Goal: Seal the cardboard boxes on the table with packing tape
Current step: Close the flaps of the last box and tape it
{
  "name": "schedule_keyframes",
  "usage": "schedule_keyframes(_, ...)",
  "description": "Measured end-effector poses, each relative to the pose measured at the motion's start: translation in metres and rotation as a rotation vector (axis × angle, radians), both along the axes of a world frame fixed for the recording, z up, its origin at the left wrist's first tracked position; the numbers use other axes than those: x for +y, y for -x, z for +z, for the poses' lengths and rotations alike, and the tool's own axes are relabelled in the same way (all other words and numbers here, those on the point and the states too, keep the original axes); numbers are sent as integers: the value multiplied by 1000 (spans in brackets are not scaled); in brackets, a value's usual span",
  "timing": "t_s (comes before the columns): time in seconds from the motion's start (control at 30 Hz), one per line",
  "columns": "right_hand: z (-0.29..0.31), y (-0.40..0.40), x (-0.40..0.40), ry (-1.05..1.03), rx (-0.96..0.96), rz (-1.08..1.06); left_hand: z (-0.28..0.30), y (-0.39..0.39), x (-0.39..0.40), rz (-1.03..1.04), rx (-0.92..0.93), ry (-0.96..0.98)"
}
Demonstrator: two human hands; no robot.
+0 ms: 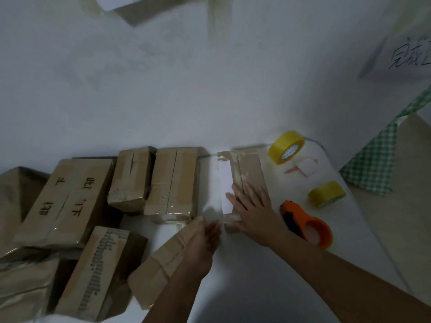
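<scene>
Pressing — right hand [253, 213] flat on box [247, 173] | left hand [206, 238] beside — fingers straight

White desk [256, 287]. Cardboard boxes [172, 180] clustered left and centre. Two yellow tape rolls [286, 146] right, far one on edge. Orange tape dispenser [305, 223] near right.

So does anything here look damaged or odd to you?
Yes: the box under the right hand has its brown top layer torn away in pale patches near its far end, with a white label beside them. The other boxes look intact.
</scene>
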State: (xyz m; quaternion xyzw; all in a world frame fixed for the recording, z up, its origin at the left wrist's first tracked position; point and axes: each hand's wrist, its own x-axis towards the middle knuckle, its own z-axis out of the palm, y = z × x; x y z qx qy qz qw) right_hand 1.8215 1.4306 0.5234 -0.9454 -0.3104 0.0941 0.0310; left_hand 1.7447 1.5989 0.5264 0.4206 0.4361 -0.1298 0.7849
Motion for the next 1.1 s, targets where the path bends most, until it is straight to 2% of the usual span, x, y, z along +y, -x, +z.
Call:
schedule_keyframes(0.37, -6, 8, -1, 16, -71, -54, -8, 5, 9, 32, -53, 66)
schedule_keyframes(0.57, -8, 8, 0, 15, -93, -55, -4, 1, 10, -43, -84, 44)
schedule_keyframes(0.73, -7, 9, 0, 16, -122, -41, -1, -1, 10, -161, -122, -143)
schedule_keyframes(0.87, -8, 9, -2, 4, -125, -35, 3, -7, 6, -161, -135, -241)
schedule_keyframes(1.1, -10, 8, -3, -1, -125, -27, -2, -11, -8, -198, -285, -465)
